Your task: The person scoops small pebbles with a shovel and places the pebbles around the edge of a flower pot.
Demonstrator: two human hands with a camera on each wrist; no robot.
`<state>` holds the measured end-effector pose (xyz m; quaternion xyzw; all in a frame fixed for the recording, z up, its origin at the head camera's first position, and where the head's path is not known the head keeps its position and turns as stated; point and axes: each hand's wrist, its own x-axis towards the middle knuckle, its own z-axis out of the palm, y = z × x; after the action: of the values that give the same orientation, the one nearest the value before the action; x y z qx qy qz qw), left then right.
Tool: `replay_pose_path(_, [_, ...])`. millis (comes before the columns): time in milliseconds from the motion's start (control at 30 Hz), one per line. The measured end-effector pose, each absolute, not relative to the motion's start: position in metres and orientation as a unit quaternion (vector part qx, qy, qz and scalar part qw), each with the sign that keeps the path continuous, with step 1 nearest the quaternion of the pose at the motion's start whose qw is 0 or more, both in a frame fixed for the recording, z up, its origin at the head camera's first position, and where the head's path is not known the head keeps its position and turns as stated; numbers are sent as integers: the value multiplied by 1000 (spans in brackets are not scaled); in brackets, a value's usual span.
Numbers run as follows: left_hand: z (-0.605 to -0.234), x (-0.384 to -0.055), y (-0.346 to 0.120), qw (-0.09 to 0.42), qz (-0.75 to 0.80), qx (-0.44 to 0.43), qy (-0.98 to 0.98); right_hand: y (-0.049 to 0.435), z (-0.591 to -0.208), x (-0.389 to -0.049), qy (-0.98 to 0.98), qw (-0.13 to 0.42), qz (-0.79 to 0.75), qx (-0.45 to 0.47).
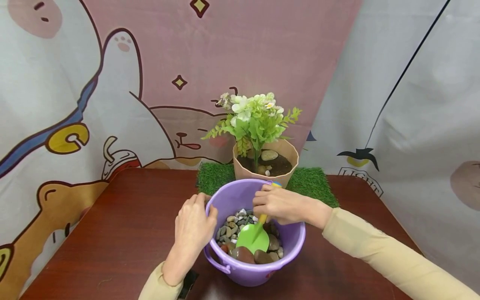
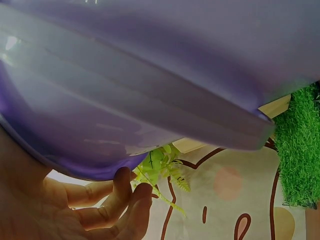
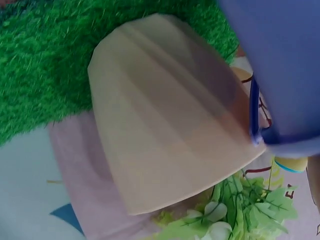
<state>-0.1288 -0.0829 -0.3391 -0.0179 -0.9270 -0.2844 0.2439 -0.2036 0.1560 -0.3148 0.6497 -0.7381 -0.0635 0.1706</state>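
A purple plastic bucket [image 1: 249,275] stands on the table, holding small pebbles [image 1: 229,226] and larger brown stones [image 1: 243,254]. My left hand [image 1: 195,223] grips its left rim, thumb on the inner side and fingers outside; the left wrist view shows the fingertips [image 2: 121,179] along the bucket wall [image 2: 115,120]. My right hand [image 1: 280,204] holds a toy shovel by its yellow handle, above the bucket's right side. The green shovel blade [image 1: 253,238] points down over the stones. In the right wrist view the yellow handle end [image 3: 292,164] shows beyond the bucket rim.
Right behind the bucket is a beige pot [image 1: 265,175] with soil, stones and a white-flowered plant [image 1: 258,116]. It stands on a strip of artificial grass [image 1: 313,183]. A printed cloth [image 1: 243,50] hangs behind the brown table [image 1: 150,221].
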Motion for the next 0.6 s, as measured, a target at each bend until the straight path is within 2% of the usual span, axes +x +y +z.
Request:
replay_pose_path(333, [-340,-129,-83,257,-282,-21,-924,156,-320,-204,-754,169,5,635])
replay_pose_path(600, [-339,-128,-82,259,-284,-21,-923,160,-319,-206,-756,190,48,625])
